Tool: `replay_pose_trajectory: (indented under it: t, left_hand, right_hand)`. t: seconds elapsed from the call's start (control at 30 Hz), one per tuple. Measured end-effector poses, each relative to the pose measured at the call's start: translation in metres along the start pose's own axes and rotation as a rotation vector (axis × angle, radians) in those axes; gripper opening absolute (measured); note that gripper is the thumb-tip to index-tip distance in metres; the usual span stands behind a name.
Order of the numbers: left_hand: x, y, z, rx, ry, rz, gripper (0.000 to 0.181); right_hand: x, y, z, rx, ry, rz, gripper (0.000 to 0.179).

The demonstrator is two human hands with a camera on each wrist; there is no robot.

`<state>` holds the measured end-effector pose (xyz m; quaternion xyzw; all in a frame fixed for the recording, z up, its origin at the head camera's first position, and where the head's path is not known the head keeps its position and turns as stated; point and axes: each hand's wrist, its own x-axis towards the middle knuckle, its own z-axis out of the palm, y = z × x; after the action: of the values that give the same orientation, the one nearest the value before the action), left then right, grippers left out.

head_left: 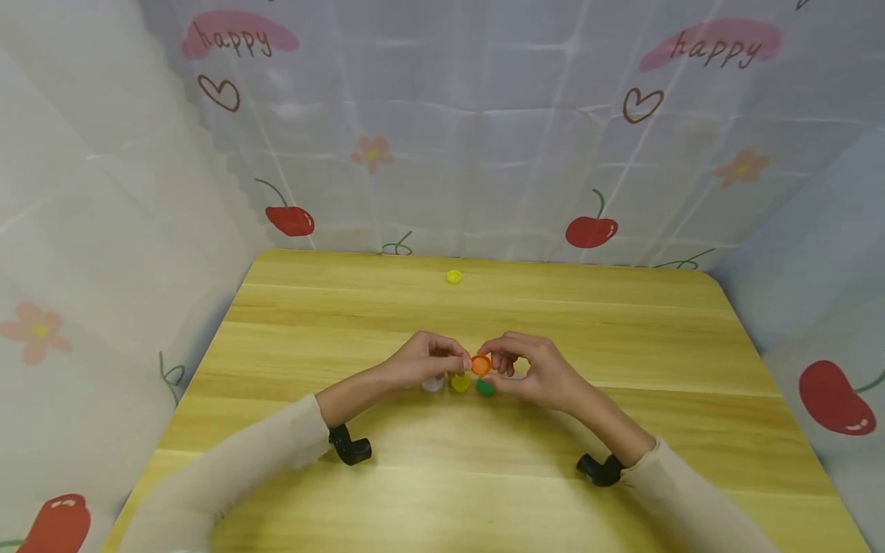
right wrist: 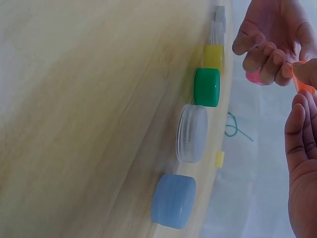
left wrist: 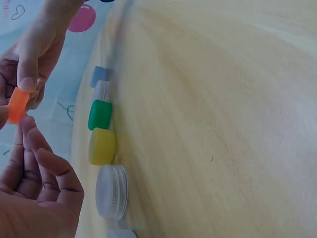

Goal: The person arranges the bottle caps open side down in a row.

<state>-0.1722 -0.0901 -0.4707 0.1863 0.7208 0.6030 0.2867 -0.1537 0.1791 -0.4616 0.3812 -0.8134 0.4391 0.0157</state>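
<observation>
An orange bottle cap (head_left: pixel 481 365) is held up between the two hands, just above a row of caps. My right hand (head_left: pixel 546 372) pinches its edge with thumb and index finger. From the other side, my left hand (head_left: pixel 425 362) has thumb and fingertips together at the cap's left edge. In the left wrist view the orange cap (left wrist: pixel 19 105) is seen side-on. Below the hands stand a yellow cap (left wrist: pixel 102 146), a green cap (left wrist: pixel 100 115) and a clear ridged lid (left wrist: pixel 112 192). In the right wrist view fingers partly cover the orange cap.
A blue cap (right wrist: pixel 173 201) and another clear lid (right wrist: pixel 192 133) continue the row on the right. A lone yellow cap (head_left: pixel 453 276) lies near the back of the wooden table (head_left: pixel 346 307). A printed curtain (head_left: pixel 470 177) hangs behind and at both sides.
</observation>
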Motion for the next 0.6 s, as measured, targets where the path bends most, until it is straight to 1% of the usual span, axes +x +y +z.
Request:
replay_pose_trajectory:
  t: [0.07,0.13,0.2,0.3,0.33,0.37,0.43,0.47,0.53,0.57,0.6]
  left_hand:
    - [0.0003,-0.0015,0.0005,-0.008,-0.001,-0.002,0.022]
    - [0.0005,-0.0024,0.0009,-0.001,-0.006,0.009,0.022]
    - [0.0001,-0.0026,0.0012,0.029,-0.003,0.027,0.02]
    - [-0.0016,-0.0025,0.0015,0.127,0.03,0.073,0.016]
    - [-0.0023,-0.0023,0.0014,0.171,0.045,0.1,0.014]
    - [-0.0029,-0.0021,0.0012,0.24,0.067,0.139,0.011]
    - [-0.0046,0.0,0.0006,0.446,0.107,0.258,0.008]
    - [-0.0055,0.0013,0.0003,0.565,0.128,0.338,0.008]
    - [-0.0065,0.0037,-0.0002,0.812,0.181,0.524,0.01]
    - [-0.0065,0.0051,-0.0002,0.924,0.215,0.62,0.012]
    - [-0.0065,0.0067,0.0,1.014,0.243,0.712,0.015]
  right_hand:
    - [-0.0005,-0.0011,0.0001,0.005,0.001,0.008,0.034]
    - [-0.0017,-0.0007,0.001,0.011,0.002,0.013,0.035]
    - [-0.0028,0.0001,0.0029,0.014,0.001,0.011,0.036]
    - [-0.0048,0.0031,0.0061,0.008,-0.005,0.02,0.037]
    - [-0.0053,0.004,0.0064,0.009,-0.008,0.031,0.037]
    - [-0.0056,0.0043,0.0062,0.015,-0.016,0.047,0.037]
    - [-0.0062,0.0052,0.0045,0.044,-0.036,0.101,0.037]
    - [-0.0066,0.0057,0.0033,0.071,-0.051,0.134,0.035]
    - [-0.0065,0.0057,0.001,0.146,-0.089,0.217,0.032]
    - [-0.0062,0.0056,-0.0001,0.191,-0.112,0.258,0.03]
    - [-0.006,0.0056,-0.0009,0.24,-0.134,0.296,0.03]
